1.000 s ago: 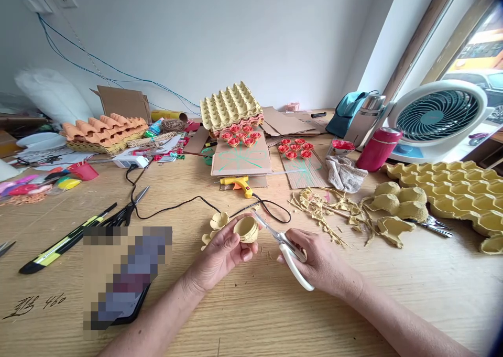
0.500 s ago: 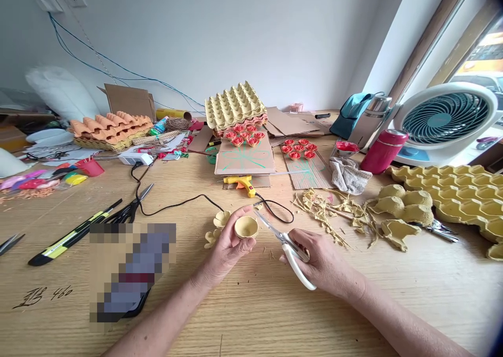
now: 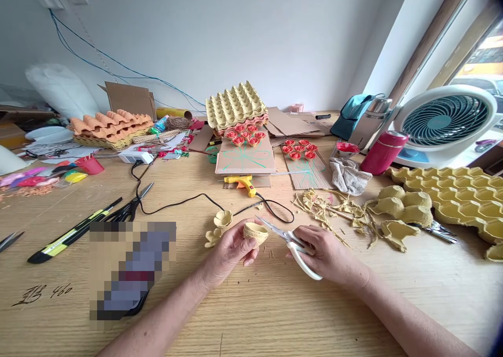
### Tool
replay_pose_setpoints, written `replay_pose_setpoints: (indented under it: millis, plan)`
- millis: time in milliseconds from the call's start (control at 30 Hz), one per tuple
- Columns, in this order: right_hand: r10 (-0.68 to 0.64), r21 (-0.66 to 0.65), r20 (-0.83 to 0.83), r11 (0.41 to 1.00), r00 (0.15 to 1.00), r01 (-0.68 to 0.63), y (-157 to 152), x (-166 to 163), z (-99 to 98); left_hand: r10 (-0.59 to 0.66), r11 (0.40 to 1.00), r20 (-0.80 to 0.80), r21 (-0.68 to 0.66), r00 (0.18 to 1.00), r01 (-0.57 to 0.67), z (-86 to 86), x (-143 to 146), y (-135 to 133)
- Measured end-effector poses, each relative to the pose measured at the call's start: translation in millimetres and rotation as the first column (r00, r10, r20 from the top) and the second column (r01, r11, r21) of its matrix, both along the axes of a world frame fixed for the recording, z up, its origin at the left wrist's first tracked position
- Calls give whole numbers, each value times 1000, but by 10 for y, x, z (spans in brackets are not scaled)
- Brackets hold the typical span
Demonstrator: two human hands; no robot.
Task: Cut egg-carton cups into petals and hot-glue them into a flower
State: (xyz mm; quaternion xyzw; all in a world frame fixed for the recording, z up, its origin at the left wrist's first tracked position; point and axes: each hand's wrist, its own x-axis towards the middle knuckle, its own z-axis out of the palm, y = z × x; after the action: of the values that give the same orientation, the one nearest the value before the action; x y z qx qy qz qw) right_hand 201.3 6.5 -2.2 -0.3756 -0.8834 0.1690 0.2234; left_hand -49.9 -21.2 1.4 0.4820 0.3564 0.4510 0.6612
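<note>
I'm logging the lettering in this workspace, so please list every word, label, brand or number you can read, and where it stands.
"460": handwritten in black on the tabletop, near left.
Handwritten characters left of it: not readable with certainty.
Fan and metal-lidded flask: any print too small.
Phone: pixelated, unreadable.

Soft daylight from the right-hand window [image 3: 481, 66]
The far wall [image 3: 176, 32] dims toward the left, pale sheen lies on the bench [image 3: 451, 283], darkness clips the right corners, and coarse pixelation masks the phone [image 3: 131, 276].
</note>
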Motion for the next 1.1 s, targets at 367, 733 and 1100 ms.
replay_pose_setpoints:
  millis: [367, 733, 1100]
  plan:
    - [90, -4, 83, 996, 992, -90, -44, -31, 40, 43, 997, -116, 66, 992, -35, -18, 6, 10]
    - [91, 93, 92, 991, 992, -99, -52, -46, 88, 20, 995, -157, 101, 987, -4, -24, -1, 10]
    - [137, 78, 50, 987, 989, -141, -72, -47, 90, -33, 997, -83, 72, 996, 39, 21, 3, -12]
